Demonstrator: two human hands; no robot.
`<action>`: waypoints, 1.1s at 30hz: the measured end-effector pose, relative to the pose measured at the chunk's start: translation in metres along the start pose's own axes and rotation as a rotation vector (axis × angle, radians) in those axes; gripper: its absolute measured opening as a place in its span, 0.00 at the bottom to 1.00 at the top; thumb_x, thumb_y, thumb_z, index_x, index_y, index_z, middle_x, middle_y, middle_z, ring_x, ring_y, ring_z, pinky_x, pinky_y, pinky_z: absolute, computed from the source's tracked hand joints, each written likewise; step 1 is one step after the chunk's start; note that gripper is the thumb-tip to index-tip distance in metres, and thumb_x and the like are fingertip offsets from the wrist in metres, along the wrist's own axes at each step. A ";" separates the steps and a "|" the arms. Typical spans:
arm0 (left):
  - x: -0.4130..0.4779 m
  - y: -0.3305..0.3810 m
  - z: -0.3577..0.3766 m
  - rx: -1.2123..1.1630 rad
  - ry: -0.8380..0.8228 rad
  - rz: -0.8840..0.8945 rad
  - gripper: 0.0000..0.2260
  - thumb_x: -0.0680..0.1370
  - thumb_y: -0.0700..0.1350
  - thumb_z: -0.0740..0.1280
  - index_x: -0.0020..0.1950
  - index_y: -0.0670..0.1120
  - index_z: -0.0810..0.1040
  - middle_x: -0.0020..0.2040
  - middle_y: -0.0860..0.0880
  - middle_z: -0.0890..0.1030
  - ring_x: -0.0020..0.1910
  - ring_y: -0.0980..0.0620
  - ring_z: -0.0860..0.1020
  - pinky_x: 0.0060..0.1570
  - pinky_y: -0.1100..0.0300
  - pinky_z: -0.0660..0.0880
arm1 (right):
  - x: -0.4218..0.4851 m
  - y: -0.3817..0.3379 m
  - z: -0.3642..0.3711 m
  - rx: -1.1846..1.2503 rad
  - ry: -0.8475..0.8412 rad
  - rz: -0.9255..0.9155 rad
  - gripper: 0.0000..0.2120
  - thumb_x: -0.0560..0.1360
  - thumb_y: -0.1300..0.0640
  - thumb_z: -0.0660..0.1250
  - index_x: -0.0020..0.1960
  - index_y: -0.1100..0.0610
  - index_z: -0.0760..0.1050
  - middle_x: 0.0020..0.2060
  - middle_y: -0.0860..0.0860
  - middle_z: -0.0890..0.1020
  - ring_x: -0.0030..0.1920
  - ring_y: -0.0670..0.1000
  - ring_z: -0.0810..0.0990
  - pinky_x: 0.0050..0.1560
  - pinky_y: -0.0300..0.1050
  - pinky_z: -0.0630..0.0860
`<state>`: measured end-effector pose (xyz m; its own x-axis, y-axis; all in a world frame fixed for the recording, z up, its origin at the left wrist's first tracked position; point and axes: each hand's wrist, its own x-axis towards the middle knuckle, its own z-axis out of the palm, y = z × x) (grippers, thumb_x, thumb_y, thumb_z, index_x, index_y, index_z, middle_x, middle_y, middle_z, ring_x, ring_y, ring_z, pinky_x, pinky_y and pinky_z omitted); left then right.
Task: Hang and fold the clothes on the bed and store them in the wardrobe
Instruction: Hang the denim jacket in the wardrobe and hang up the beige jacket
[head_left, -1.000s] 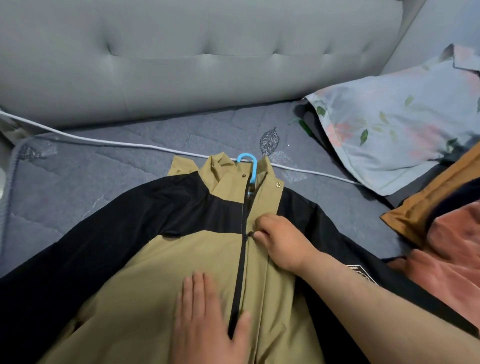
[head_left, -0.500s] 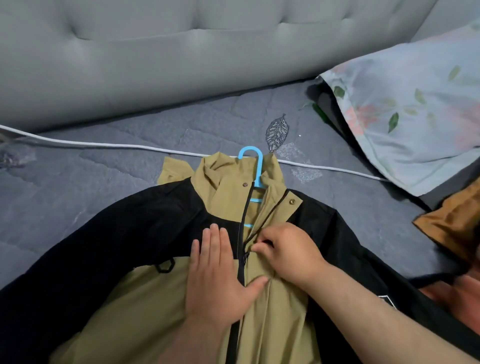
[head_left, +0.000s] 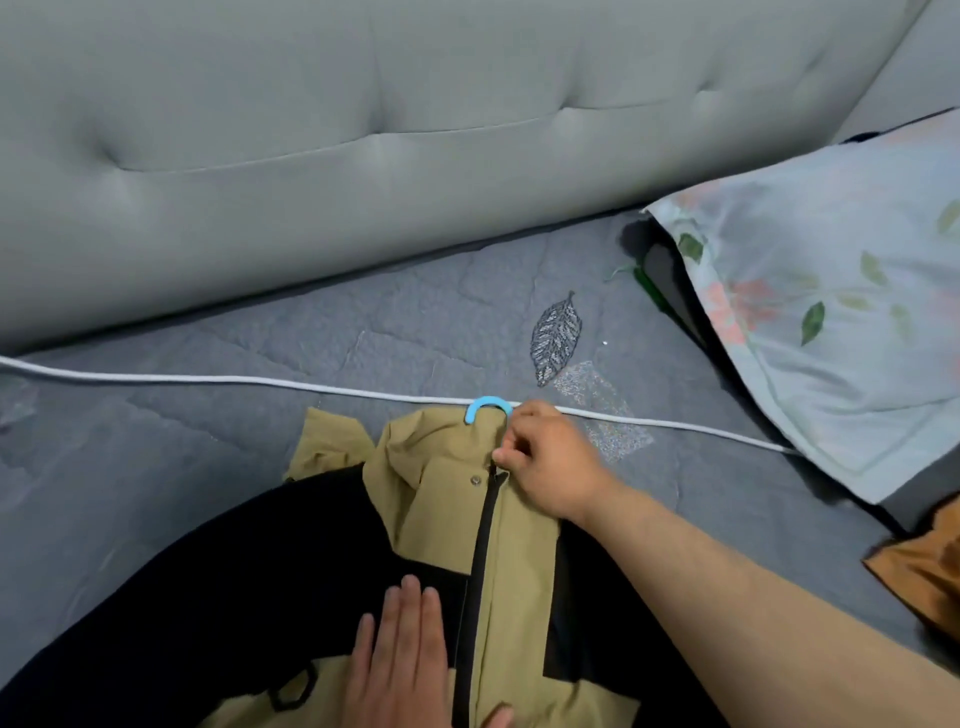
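Note:
A tan and black jacket (head_left: 519, 561) lies flat on the grey bed (head_left: 208, 426), front up. The blue hanger hook (head_left: 485, 406) sticks out of its collar. A black zipper (head_left: 480, 571) runs closed up the front to the collar. My right hand (head_left: 545, 462) pinches the zipper pull at the top of the collar, just below the hook. My left hand (head_left: 402, 660) lies flat on the jacket's chest, left of the zipper, fingers straight.
A grey padded headboard (head_left: 363, 156) stands behind the bed. A white cable (head_left: 208, 379) runs across the mattress past the hook. A floral pillow (head_left: 831, 322) lies at the right. Orange-brown cloth (head_left: 919, 571) shows at the right edge.
My right hand has drawn the zipper pull up from the chest to the collar top, closing the jacket. My left hand has slid back down the chest.

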<state>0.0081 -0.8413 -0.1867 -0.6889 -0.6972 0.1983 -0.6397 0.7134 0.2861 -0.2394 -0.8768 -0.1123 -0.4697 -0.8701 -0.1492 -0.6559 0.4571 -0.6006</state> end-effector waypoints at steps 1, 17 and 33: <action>-0.001 0.000 0.002 0.025 0.007 0.007 0.47 0.73 0.75 0.48 0.76 0.38 0.56 0.78 0.45 0.58 0.79 0.50 0.47 0.72 0.50 0.52 | -0.001 0.003 0.006 0.071 0.038 0.045 0.06 0.73 0.55 0.72 0.41 0.51 0.75 0.48 0.48 0.75 0.49 0.49 0.75 0.50 0.40 0.68; -0.001 0.003 -0.016 0.111 -0.314 -0.041 0.49 0.62 0.68 0.63 0.74 0.38 0.61 0.75 0.40 0.64 0.75 0.44 0.58 0.69 0.47 0.54 | -0.001 -0.002 -0.001 0.515 -0.130 0.325 0.26 0.68 0.41 0.75 0.62 0.45 0.71 0.46 0.46 0.80 0.44 0.45 0.80 0.44 0.38 0.74; -0.008 -0.005 -0.066 -0.282 -0.421 -0.101 0.41 0.72 0.69 0.53 0.79 0.52 0.43 0.79 0.56 0.38 0.77 0.57 0.37 0.75 0.59 0.38 | -0.092 -0.093 -0.040 0.260 -0.019 0.238 0.14 0.78 0.53 0.67 0.36 0.59 0.77 0.27 0.46 0.74 0.30 0.43 0.70 0.34 0.36 0.68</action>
<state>0.0392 -0.8442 -0.1276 -0.7430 -0.6317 -0.2214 -0.6335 0.5568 0.5373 -0.1593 -0.8322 -0.0109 -0.5791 -0.7489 -0.3221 -0.3555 0.5876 -0.7269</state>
